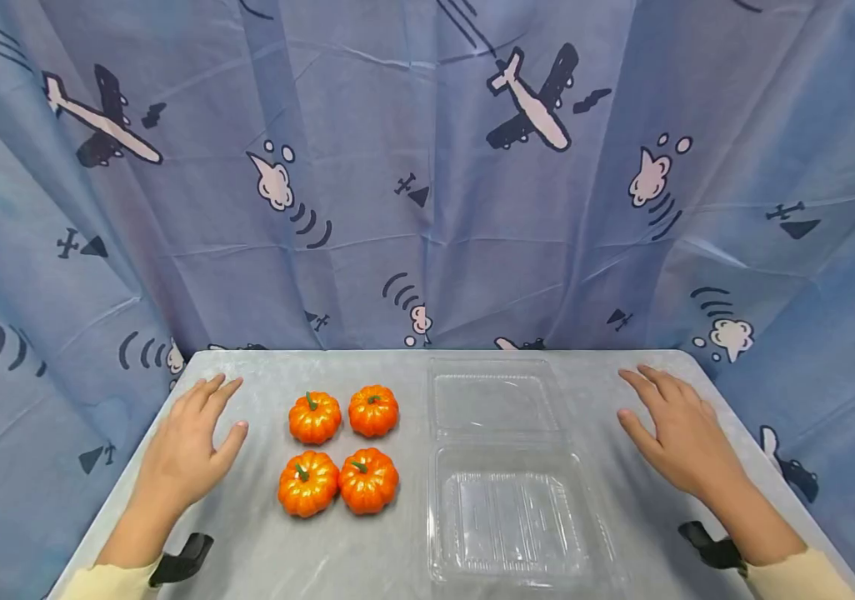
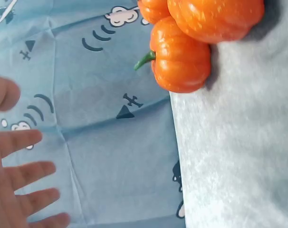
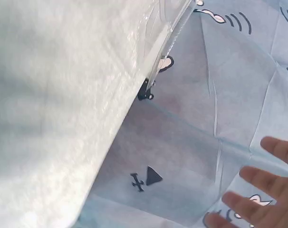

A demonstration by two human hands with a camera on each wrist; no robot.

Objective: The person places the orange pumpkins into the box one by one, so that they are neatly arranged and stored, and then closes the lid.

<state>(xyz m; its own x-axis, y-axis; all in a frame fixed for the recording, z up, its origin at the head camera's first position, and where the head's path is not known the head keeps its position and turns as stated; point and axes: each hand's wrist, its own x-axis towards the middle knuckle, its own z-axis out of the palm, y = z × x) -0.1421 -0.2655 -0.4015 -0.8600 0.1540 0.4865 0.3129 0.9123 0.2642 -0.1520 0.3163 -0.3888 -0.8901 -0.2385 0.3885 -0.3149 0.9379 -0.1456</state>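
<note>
Several small orange pumpkins [image 1: 341,450] with green stems sit in a square cluster on the grey table [image 1: 397,558], left of centre. To their right lies a clear plastic clamshell box [image 1: 513,517], its lid [image 1: 491,402] folded back toward the curtain. My left hand [image 1: 191,437] rests flat on the table left of the pumpkins, fingers straight, holding nothing. My right hand [image 1: 675,429] lies flat to the right of the box, also empty. The left wrist view shows pumpkins [image 2: 182,59] and my spread fingers [image 2: 25,190]. In the right wrist view the box edge [image 3: 170,35] and fingertips [image 3: 258,199] appear.
A blue curtain printed with planes and clouds [image 1: 427,167] hangs behind and around the table. The table's rounded far corners and side edges lie close to both hands. Black wrist straps [image 1: 183,558] show at each forearm.
</note>
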